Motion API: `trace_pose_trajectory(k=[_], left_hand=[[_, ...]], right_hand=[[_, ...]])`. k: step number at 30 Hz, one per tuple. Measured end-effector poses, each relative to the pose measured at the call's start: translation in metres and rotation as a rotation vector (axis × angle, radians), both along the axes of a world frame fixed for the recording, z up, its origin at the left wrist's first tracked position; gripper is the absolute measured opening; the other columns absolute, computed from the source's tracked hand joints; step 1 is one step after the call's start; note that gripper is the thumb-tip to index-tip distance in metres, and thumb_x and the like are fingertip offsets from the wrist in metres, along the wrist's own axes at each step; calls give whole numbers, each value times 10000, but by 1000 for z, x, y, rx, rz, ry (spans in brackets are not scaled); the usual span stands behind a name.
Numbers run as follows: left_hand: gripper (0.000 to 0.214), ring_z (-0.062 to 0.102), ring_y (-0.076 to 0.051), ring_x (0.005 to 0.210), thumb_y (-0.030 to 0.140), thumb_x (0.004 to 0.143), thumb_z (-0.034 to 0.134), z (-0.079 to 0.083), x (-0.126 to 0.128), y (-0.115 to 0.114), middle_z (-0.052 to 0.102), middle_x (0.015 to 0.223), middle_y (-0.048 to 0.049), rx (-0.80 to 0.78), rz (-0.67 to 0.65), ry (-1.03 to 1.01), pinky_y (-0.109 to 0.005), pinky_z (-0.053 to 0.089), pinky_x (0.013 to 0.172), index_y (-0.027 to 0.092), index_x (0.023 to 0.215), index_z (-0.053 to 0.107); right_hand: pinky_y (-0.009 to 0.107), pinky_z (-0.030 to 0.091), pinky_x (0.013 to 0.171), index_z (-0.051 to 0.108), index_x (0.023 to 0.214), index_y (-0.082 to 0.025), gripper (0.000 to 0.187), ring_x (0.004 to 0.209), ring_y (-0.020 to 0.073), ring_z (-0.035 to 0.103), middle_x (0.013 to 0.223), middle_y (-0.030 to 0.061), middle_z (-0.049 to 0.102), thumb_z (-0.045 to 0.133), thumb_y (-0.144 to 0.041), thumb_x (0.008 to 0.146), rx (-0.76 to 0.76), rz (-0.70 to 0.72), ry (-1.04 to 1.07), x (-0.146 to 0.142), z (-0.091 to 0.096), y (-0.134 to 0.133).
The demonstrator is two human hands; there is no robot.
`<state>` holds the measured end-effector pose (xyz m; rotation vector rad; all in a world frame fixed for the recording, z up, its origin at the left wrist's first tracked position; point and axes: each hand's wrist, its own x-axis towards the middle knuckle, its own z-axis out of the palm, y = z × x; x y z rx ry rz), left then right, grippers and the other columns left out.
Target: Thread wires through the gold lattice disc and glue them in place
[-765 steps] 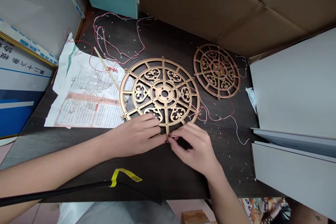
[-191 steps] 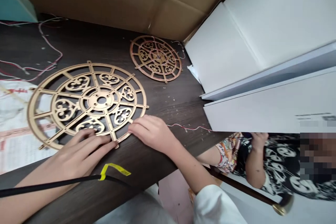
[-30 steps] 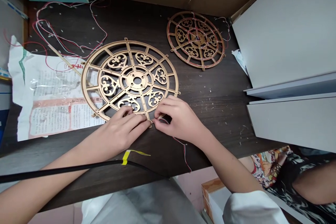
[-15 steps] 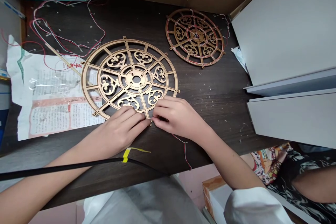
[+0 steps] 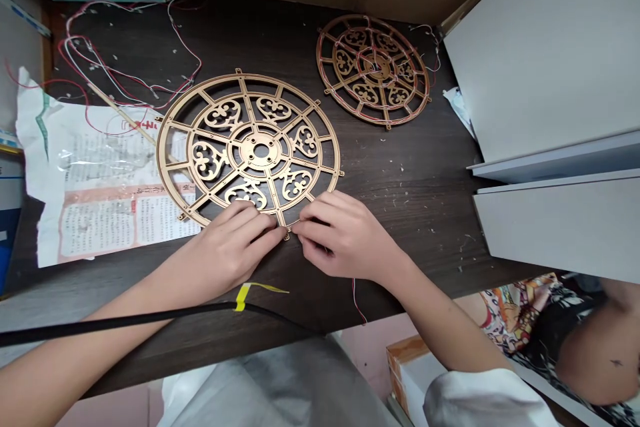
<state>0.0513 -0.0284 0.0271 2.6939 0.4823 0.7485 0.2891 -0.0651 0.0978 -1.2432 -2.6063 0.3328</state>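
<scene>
A round wooden lattice frame (image 5: 261, 151) with spokes and scroll cut-outs lies flat before me, its rim standing above the dark table. My left hand (image 5: 235, 243) is closed on the frame's near rim, thumb and forefinger meeting by the bottom tab. Just right of that tab, my right hand (image 5: 340, 233) pinches with its fingertips at the rim. A thin red-and-white wire (image 5: 357, 300) comes out below the right hand and hangs toward the table's front edge. The fingers hide most of the wire and the near rim.
Behind, to the right, lies a second wooden lattice frame (image 5: 375, 70) laced with red-and-white wire. More loose wire (image 5: 113, 70) tangles at the back left, near a thin stick (image 5: 120, 112) and a printed sheet (image 5: 100, 213). White boxes (image 5: 560, 233) border the right. A black cable (image 5: 150, 315) crosses in front.
My right hand has shifted slightly right and down, its fingertips a little farther from the left thumb. The left hand stays in place. Another person's arm at the lower right has moved.
</scene>
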Motion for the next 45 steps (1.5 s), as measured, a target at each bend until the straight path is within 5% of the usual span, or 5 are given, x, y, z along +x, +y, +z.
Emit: trace_pose_trajectory(k=[13, 25, 37, 45], left_hand=[[295, 555, -193, 899, 125, 914, 574, -6, 3, 0, 653, 1022, -84, 49, 30, 39, -387, 453, 946, 193, 1189, 657], [338, 563, -179, 928, 49, 873, 659, 9, 0, 2, 660, 1037, -93, 24, -25, -110, -356, 482, 889, 83, 1208, 624], [301, 549, -189, 905, 97, 886, 652, 5, 3, -2, 660, 1032, -77, 96, 25, 15, -399, 488, 891, 115, 1185, 626], [315, 551, -175, 901, 114, 898, 644, -1, 4, -4, 651, 998, -60, -7, 65, 29, -389, 491, 906, 157, 1209, 628]], right_hand=[[359, 388, 730, 709, 940, -158, 171, 834, 176, 476, 871, 65, 625, 541, -172, 916, -20, -31, -6, 2, -7, -11], [337, 406, 730, 719, 956, -151, 156, 837, 162, 520, 865, 50, 649, 578, -158, 889, 14, -33, 80, 6, -11, -11], [352, 373, 697, 728, 929, -130, 163, 805, 173, 463, 831, 53, 600, 584, -179, 871, 56, 9, 26, 3, -11, -8], [339, 382, 688, 738, 938, -131, 169, 781, 159, 470, 816, 48, 613, 592, -170, 862, 13, -25, 100, 3, -11, -8]])
